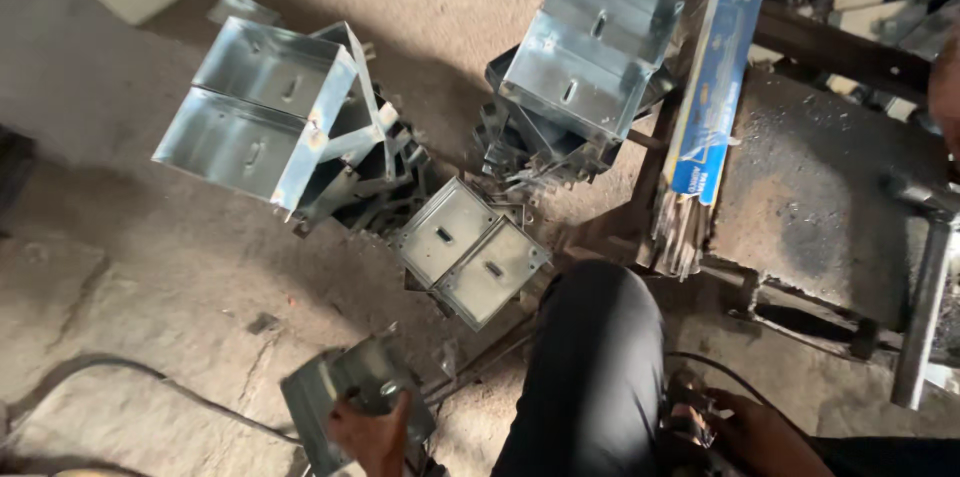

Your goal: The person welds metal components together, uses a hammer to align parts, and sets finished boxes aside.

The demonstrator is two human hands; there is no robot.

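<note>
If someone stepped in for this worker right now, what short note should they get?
Left hand: grips a grey folded sheet-metal box piece, low over the dirt floor.
Right hand: closed on a dark corded tool beside the knee; the tool's kind is unclear.
Stacks of shiny galvanised metal boxes stand ahead.
A blue carton of thin rods leans on the dark workbench.
Finished versus unfinished boxes: cannot tell.

The floor [130, 237] is bare, dusty and cracked. On it sit shiny metal boxes in heaps: one stack of boxes [265, 107] on the left, another stack [590, 42] in the middle at the top, and a flat pair of boxes [468, 249] between them, lower down. A dark cable [150, 382] curls over the floor at the bottom left, and a small dark metal table [820, 187] stands on the right with a long blue packet of rods [708, 102] lying along its edge.
</note>
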